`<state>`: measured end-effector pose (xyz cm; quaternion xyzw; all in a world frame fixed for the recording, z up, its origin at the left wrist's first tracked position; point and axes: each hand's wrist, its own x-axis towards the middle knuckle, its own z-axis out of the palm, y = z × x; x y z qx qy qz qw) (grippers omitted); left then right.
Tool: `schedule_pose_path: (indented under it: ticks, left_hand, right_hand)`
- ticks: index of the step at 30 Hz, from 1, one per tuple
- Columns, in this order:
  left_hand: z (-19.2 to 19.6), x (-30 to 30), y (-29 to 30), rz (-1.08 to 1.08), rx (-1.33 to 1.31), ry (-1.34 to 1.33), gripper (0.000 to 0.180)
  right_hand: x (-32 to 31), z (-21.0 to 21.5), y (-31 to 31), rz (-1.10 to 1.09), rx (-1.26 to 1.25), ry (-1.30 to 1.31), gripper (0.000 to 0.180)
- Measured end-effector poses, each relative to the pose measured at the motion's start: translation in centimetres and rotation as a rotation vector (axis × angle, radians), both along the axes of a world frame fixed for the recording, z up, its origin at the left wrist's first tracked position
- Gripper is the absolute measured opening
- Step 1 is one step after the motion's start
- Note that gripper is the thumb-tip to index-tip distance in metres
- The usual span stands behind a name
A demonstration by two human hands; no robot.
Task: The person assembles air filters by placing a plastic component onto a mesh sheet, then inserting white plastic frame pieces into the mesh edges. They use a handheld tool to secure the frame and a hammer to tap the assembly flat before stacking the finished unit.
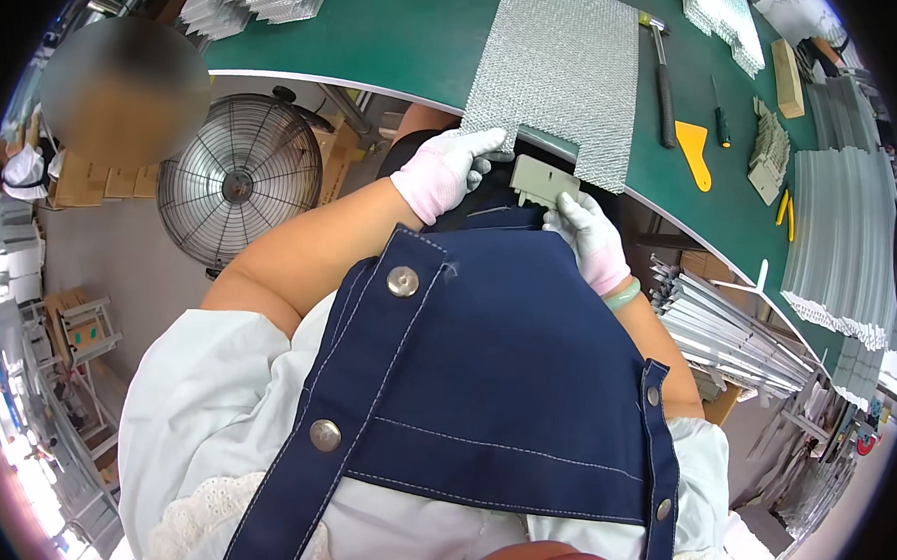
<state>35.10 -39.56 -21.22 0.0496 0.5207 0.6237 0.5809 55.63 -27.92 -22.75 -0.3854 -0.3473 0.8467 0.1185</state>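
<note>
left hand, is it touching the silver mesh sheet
Touching: the head view shows the gloved left hand with its fingers pinching the near corner of the silver mesh sheet.

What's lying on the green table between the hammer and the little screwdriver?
In the head view, a yellow scraper lies between the hammer and the screwdriver, on the green table.

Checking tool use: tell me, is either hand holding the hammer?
No. The hammer lies untouched on the green table, away from both hands.

One head-worn fisheye view looks steeply down the person's chest. The green table (408,32) curves across the frame's top, close by.
</note>
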Motion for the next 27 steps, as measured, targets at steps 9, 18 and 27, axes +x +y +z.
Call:
schedule_pose_path:
  ticks: [9,18,27]
  left_hand:
    - [-1.4,0.1,-0.4,0.039,0.003,-0.059,0.017]
    - [-2.8,-0.5,-1.4,-0.131,0.389,1.525,0.043]
    - [-0.3,0.4,-0.6,-0.241,0.035,0.067,0.029]
  right_hand:
    - [-0.6,-0.2,0.0,0.003,0.061,-0.045,0.034]
    - [-1.0,2.8,-0.3,0.101,0.162,-0.03,0.039]
    - [-2.4,2.2,-0.5,-0.01,0.08,-0.11,0.04]
